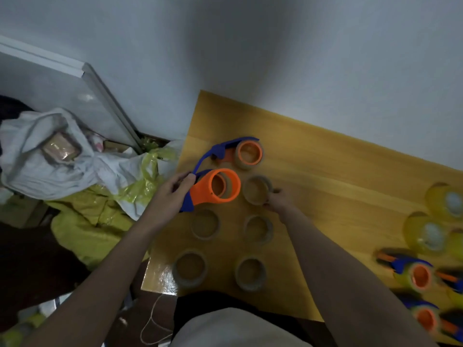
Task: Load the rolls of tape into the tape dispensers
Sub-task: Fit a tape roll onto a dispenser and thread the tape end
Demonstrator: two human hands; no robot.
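Tape rolls point(205, 224) crowd the near table point(325, 171); far side open.

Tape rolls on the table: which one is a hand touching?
The roll right of the held orange dispenser; the right hand pinches its rim. The other four lie untouched.

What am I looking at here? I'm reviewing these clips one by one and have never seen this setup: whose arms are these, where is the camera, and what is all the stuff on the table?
There is no machine: a person works with bare hands, and the single picture comes from a wide-angle camera on their head, looking down. The left hand holds a blue and orange tape dispenser with an empty orange hub. The right hand has its fingers on a roll of tape that lies on the yellow table. Four more brownish rolls lie nearer the person. Behind the held one, a second dispenser already carries a roll. At the right edge, blurred, are yellowish rolls and more dispensers. Left of the table, bags and cloth are piled on the floor.
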